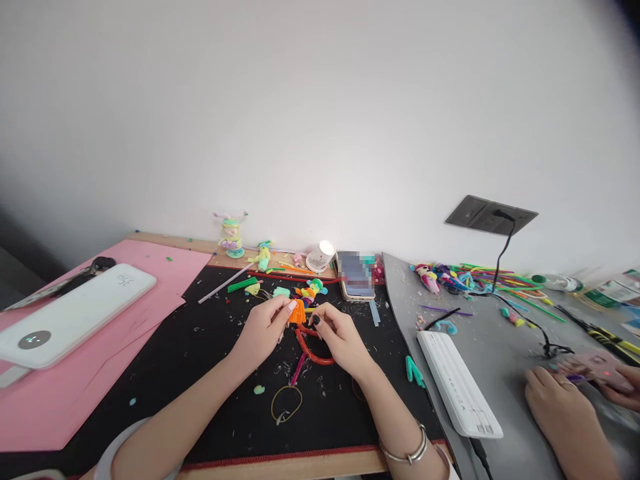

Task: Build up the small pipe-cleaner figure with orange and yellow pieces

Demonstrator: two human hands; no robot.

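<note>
On black mat (210, 413), yellow band (273, 408) is lying | above mat, left hand (260, 331) is pinching orange bundle (297, 312), right hand (345, 337) is curling beside bundle, its grip I cannot tell | at mat's far edge, phone (356, 277) is resting

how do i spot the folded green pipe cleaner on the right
Find the white power bank on the grey mat. Left of it, near the black mat's edge, lies the pipe cleaner: green, sharply folded, unlike the curled blue one.
</note>
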